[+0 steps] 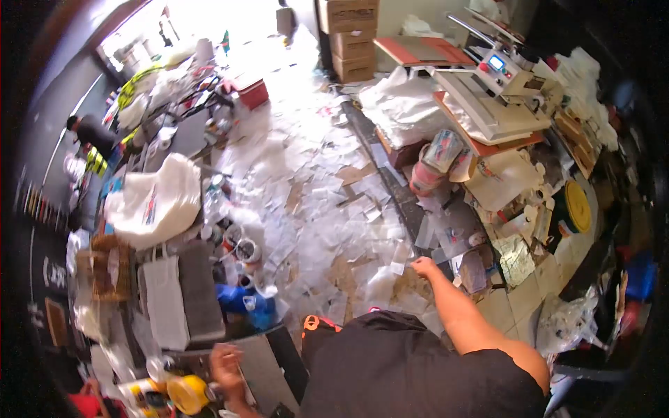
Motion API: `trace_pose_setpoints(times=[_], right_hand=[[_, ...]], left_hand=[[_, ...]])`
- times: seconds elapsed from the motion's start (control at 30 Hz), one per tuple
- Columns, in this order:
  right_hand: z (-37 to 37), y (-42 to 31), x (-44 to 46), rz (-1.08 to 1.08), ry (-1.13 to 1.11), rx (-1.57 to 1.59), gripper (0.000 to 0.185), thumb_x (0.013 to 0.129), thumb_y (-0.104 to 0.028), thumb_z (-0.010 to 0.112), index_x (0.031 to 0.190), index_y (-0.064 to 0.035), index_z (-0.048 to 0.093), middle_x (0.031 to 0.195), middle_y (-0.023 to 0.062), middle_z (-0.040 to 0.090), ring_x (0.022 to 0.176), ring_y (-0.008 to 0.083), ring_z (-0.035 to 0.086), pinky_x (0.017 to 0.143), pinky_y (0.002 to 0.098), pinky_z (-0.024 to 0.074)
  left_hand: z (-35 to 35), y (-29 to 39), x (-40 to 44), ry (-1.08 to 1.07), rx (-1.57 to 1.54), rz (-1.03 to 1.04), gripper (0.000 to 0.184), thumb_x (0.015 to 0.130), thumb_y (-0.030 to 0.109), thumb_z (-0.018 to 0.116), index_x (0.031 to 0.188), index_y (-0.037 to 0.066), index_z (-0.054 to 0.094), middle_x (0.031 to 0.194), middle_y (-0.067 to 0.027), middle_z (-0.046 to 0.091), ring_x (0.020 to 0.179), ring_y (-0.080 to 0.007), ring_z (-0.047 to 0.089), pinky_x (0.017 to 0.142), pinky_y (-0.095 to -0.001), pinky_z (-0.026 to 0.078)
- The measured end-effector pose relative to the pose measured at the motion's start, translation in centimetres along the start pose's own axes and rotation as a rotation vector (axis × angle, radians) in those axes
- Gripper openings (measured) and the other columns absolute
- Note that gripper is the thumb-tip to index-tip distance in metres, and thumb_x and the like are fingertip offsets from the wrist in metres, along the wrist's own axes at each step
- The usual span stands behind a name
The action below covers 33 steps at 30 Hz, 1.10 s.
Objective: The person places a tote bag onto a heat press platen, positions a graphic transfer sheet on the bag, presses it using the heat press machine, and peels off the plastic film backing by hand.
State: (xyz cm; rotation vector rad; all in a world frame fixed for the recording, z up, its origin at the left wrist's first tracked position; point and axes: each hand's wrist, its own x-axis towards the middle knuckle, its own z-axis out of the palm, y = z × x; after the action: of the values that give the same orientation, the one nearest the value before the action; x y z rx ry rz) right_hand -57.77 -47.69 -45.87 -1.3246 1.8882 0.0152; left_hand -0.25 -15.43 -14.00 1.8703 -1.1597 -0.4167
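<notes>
My right hand point(422, 267) reaches forward over the floor, its fingers closed in a pinch. A small white sheet point(398, 262) shows at the fingertips; I cannot tell whether it is held or lies on the floor behind. My left hand point(226, 364) is low at the left, blurred, beside a grey board point(265, 369) and close to a yellow-lidded container point(188, 393). A white tote bag point(165, 299) lies flat on a dark board just beyond it. Further up sits a stack of white bags point(157, 202) with a printed mark.
Scraps of paper and film point(313, 209) cover the floor. To the right stand a heat press point(491, 97), stacked paint cans point(435, 160) and a yellow-lidded bucket point(577, 207). Cartons point(352, 35) are piled at the back. Another person point(97, 136) bends over at the far left.
</notes>
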Motion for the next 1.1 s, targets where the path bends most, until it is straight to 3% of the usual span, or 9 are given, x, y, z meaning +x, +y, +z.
trace_pose_setpoints(times=[0.13,0.23,0.4,0.53,0.67,0.7,0.8,1.0,1.1], right_hand=[[-3.1,-6.9,3.3,-0.039,0.106,0.062,0.042,0.082,-0.044,0.068,0.106,-0.0101,0.071,0.099,0.0151,0.072,0.091,0.0259,0.068,0.081,0.0399,0.0540],[-5.8,-6.6,8.7,0.065,0.085,0.258,0.042,0.081,-0.044,0.066,0.106,-0.0111,0.072,0.104,0.0147,0.072,0.098,0.0289,0.068,0.089,0.0388,0.0524],[-10.9,-4.5,8.8,0.441,0.256,0.460,0.034,0.088,-0.039,0.059,0.089,-0.0064,0.070,0.069,0.0134,0.067,0.057,0.0238,0.063,0.051,0.0398,0.0502],[-10.8,-8.8,8.2,0.645,0.185,0.533,0.032,0.089,-0.040,0.061,0.100,-0.0108,0.068,0.075,-0.0009,0.064,0.054,0.0120,0.058,0.048,0.0319,0.0472],[-7.9,-12.5,15.2,0.422,0.327,0.742,0.029,0.090,-0.033,0.062,0.104,-0.0091,0.069,0.083,0.0011,0.067,0.063,0.0128,0.061,0.052,0.0304,0.0484],[-7.6,-13.6,18.1,0.367,0.364,0.701,0.027,0.090,-0.032,0.062,0.104,-0.0092,0.069,0.084,0.0013,0.068,0.066,0.0132,0.062,0.055,0.0301,0.0497],[-13.6,-23.3,23.5,0.130,0.317,0.746,0.028,0.089,-0.032,0.064,0.099,-0.0065,0.070,0.088,0.0048,0.070,0.072,0.0146,0.064,0.066,0.0310,0.0522],[-23.0,-37.1,41.1,-0.219,0.085,0.463,0.037,0.089,-0.040,0.062,0.102,-0.0067,0.071,0.098,0.0153,0.072,0.092,0.0237,0.068,0.078,0.0369,0.0523],[-26.1,-42.1,47.8,-0.334,-0.060,0.367,0.045,0.088,-0.051,0.060,0.094,-0.0079,0.073,0.090,0.0144,0.073,0.074,0.0260,0.065,0.071,0.0433,0.0510]], left_hand=[[15.7,-10.1,-1.1,-0.277,0.152,-0.614,0.023,0.091,0.019,0.064,0.106,0.003,0.060,0.085,-0.0077,0.067,0.069,-0.0166,0.061,0.065,-0.0321,0.051],[20.7,-18.2,-0.4,-0.778,0.211,-0.671,0.021,0.091,0.022,0.063,0.102,0.004,0.061,0.082,-0.0075,0.066,0.066,-0.0163,0.060,0.061,-0.0328,0.050],[23.3,-27.0,17.3,-1.117,0.314,-0.677,0.021,0.091,0.026,0.061,0.095,0.005,0.062,0.076,-0.0072,0.065,0.060,-0.0159,0.059,0.055,-0.0340,0.048],[27.2,-31.1,44.5,-0.963,0.181,-0.676,0.024,0.091,0.029,0.059,0.089,0.006,0.063,0.071,-0.0069,0.065,0.056,-0.0155,0.058,0.050,-0.0350,0.046],[31.9,-19.9,73.1,-0.653,0.300,-0.485,0.022,0.089,0.025,0.057,0.091,0.004,0.063,0.075,-0.0070,0.060,0.063,-0.0178,0.057,0.055,-0.0352,0.047],[33.2,-16.6,78.8,-0.666,0.527,-0.071,0.021,0.091,0.025,0.056,0.092,0.006,0.064,0.080,-0.0069,0.062,0.066,-0.0168,0.058,0.057,-0.0338,0.047],[40.7,-9.8,90.0,-0.555,-0.138,-0.249,0.027,0.098,0.031,0.057,0.113,0.009,0.061,0.093,-0.0037,0.066,0.072,-0.0124,0.061,0.059,-0.0267,0.046],[56.5,4.5,86.7,-1.047,0.162,-0.192,0.032,0.094,0.032,0.060,0.105,0.002,0.067,0.093,-0.0079,0.069,0.076,-0.0171,0.064,0.067,-0.0299,0.049],[59.2,8.0,81.3,-1.441,0.396,-0.196,0.028,0.094,0.026,0.063,0.100,-0.001,0.065,0.088,-0.0072,0.068,0.076,-0.0138,0.061,0.068,-0.0295,0.050]])
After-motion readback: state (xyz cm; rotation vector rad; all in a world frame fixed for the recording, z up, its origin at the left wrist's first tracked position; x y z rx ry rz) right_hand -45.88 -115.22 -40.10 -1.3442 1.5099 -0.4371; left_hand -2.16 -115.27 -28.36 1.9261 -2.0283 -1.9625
